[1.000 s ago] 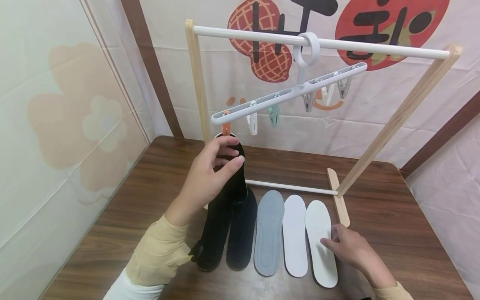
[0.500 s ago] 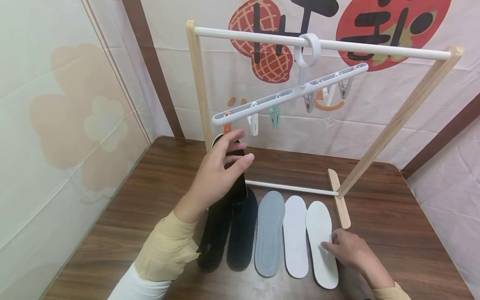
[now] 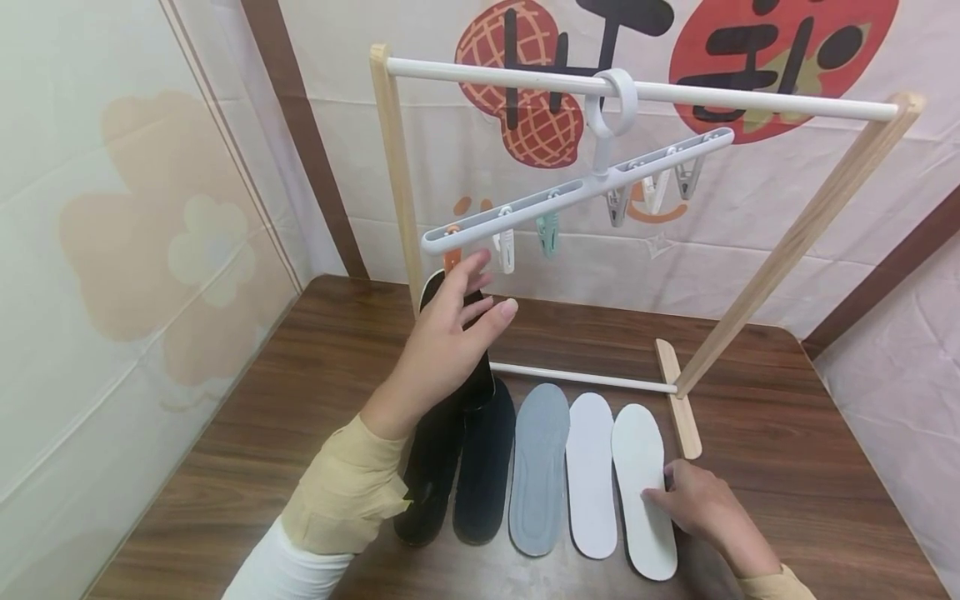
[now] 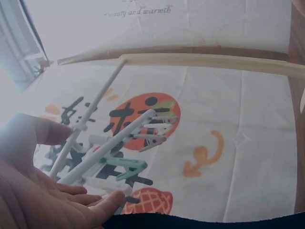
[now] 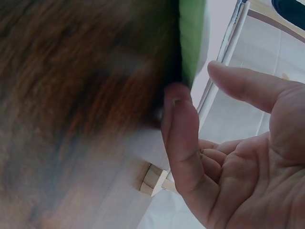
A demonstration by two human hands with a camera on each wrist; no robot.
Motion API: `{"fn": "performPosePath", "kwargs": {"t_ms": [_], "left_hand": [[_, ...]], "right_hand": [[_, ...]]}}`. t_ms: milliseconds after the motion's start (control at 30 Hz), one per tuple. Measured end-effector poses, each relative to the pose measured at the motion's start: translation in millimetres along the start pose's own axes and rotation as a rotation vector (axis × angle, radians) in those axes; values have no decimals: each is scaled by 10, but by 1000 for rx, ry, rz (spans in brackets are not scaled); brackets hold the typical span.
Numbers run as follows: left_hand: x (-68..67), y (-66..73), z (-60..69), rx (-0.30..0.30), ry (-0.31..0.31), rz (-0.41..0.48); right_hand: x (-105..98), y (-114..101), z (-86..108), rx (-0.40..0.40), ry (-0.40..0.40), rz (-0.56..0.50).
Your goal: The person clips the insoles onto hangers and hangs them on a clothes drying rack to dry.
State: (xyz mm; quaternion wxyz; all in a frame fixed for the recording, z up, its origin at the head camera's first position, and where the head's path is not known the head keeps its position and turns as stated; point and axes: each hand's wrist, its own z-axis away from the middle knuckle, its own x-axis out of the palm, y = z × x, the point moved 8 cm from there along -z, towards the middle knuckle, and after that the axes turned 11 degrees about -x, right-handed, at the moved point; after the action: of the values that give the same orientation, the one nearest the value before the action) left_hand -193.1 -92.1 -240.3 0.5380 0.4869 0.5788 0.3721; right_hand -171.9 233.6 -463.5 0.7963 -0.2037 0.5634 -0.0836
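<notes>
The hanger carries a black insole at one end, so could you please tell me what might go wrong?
The hanging insole seems held by one orange clip, so it could slip free. With that load on one end, the hanger might tip. The left hand, near the insole, could knock it.

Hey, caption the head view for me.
Left hand near a clipped black insole, right hand at the rightmost white insole.
</notes>
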Motion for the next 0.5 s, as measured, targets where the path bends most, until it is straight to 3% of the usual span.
{"fn": "performPosePath", "kwargs": {"t_ms": [500], "left_hand": [[49, 67, -133, 10, 2, 68]], "right_hand": [[35, 89, -28, 10, -26, -101]]}}
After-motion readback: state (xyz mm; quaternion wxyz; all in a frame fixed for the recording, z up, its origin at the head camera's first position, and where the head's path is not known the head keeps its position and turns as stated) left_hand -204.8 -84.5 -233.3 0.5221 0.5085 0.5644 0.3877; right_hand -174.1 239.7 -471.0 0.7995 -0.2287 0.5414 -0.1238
